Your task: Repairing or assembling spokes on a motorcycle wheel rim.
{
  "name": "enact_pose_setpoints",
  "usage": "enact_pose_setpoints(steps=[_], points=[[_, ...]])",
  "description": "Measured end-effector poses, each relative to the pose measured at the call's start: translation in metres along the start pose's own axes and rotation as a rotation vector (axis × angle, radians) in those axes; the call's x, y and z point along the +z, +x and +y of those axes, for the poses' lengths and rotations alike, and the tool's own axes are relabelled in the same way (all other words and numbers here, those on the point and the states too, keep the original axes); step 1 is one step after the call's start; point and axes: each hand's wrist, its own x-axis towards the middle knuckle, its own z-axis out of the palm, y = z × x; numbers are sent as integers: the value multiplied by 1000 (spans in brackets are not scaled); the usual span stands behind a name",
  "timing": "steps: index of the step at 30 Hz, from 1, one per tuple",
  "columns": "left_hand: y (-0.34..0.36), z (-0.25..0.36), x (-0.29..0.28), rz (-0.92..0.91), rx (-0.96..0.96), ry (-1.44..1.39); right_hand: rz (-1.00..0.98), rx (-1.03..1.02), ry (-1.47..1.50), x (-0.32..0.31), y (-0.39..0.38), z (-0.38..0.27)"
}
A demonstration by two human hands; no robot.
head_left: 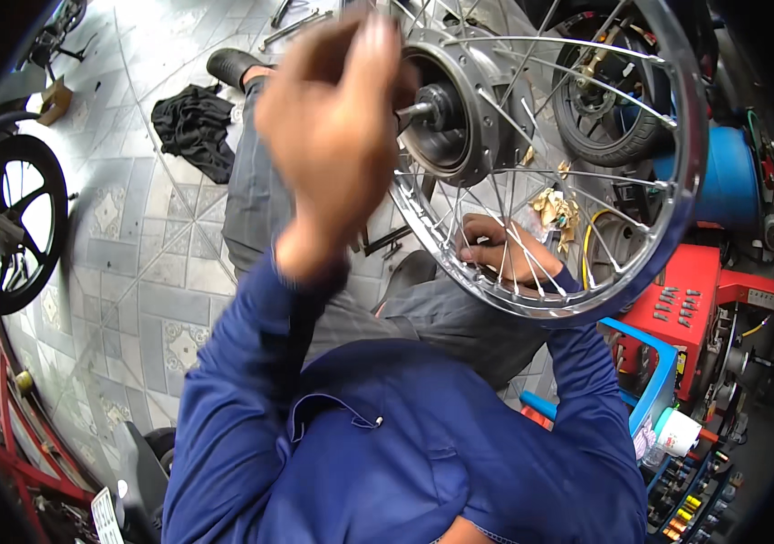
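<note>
A spoked wheel with a silver rim and a silver hub stands tilted over my lap, its dark axle end facing left. My left hand is raised just left of the hub, blurred by motion, with fingers bent; I cannot see clearly whether it holds anything. Behind the lower spokes, my right hand is near the inside of the rim with curled fingers; what they grip is hidden or too small to make out.
Around me are tiled floor, black cloth, a black alloy wheel at left, another tyred wheel behind, a blue drum, red machine, blue plastic frame at right, and scattered tools.
</note>
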Motion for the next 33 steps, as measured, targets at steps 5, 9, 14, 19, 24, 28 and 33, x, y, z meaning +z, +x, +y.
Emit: enact_pose_setpoints(steps=[5,9,14,19,24,28,33], points=[[-144,-9,-32,-390,-378,256,-84,-33,45,-5,-9,0],[-177,-53,-14,-619,-527,350,28,264,558,-7,-28,9],[-184,-65,2,-622,-481,336,313,191,733,26,-38,21],[-171,-57,-1,-650,-464,375,503,-16,692,48,-42,11],[-175,-59,2,-641,-306,385,769,-37,714,76,-47,12],[-170,-64,0,-762,-324,361,804,-163,743,86,-50,10],[-167,-57,7,-772,-292,493,731,-83,948,85,-53,3]])
